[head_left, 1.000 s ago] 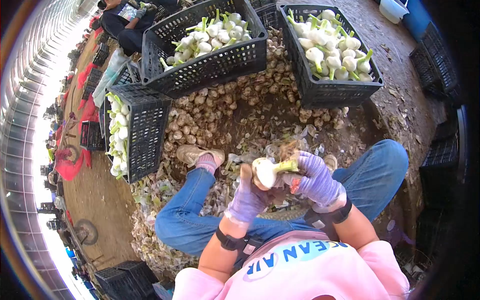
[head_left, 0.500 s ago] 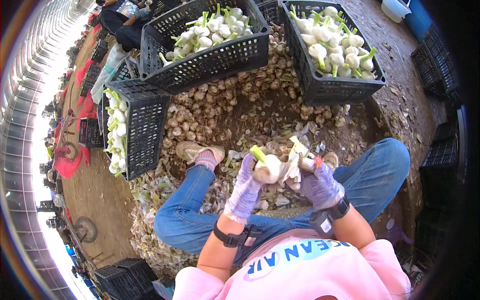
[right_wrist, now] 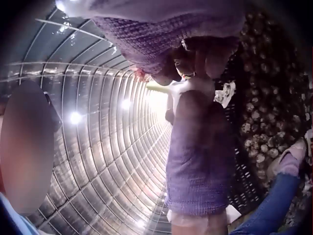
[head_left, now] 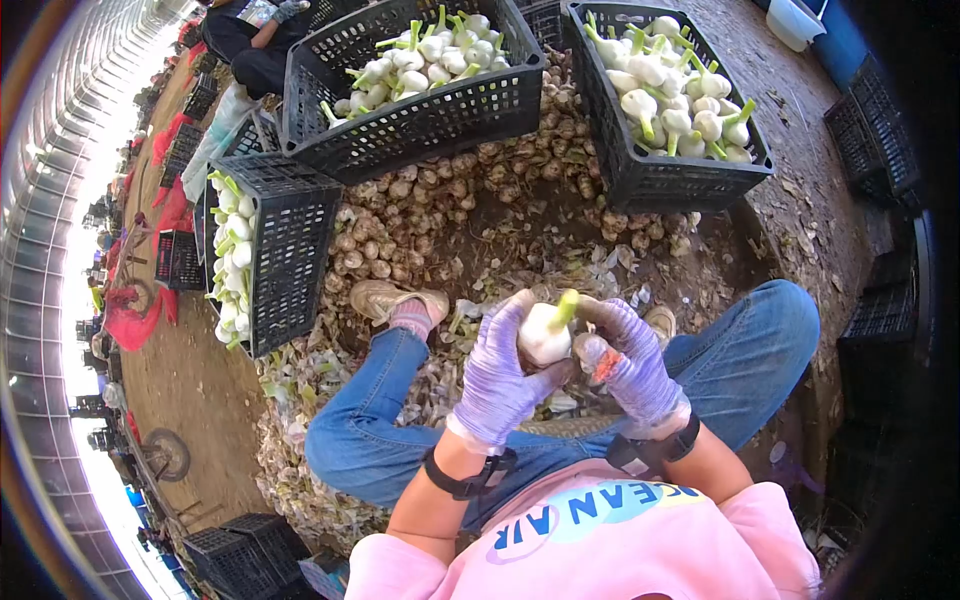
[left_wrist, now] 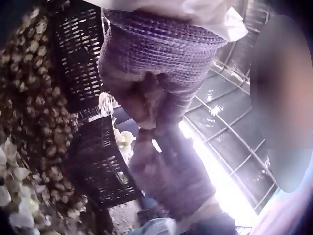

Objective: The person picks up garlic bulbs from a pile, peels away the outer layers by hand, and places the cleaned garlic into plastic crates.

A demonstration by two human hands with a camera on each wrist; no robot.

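A white garlic bulb with a short green stem is held in front of the lap, stem tilted up and to the right in the head view. My left hand, in a purple knit glove with bare fingertips, grips it from the left, thumb below. From the right, my right hand curls its fingers and thumb against the bulb near the stem; red tape wraps its thumb. Both gloves meet in the left wrist view, largely hiding the bulb. In the right wrist view, part of the bulb shows between the hands.
Black crates of peeled garlic stand at the front left, front centre and front right. Unpeeled bulbs lie heaped between them. Peelings cover the ground around my legs. Another person sits at the far left.
The bulb has turned, its stem pointing right, then upper left, now up. Half a second ago my right hand pulled a strip of skin off it; that strip is out of sight now.
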